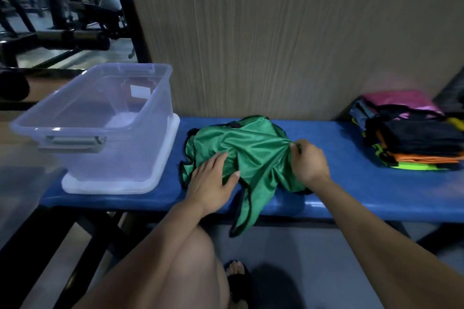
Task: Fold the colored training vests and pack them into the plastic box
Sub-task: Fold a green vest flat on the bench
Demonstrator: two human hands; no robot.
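Note:
A green training vest (253, 150) with black trim lies crumpled on the blue bench (351, 183), one strap hanging over the front edge. My left hand (213, 178) rests flat on its left part, fingers straight. My right hand (310, 160) pinches a bunch of the green fabric at the vest's right side. A clear plastic box (100, 120) stands empty on its white lid at the bench's left end. A stack of more vests (414, 138), pink, black, orange and lime, sits at the right end.
A wood-grain wall panel (288, 32) rises behind the bench. Dark gym equipment (62, 20) fills the far left. My bare knee (180, 258) and a sandalled foot (236, 273) are below the bench's front edge.

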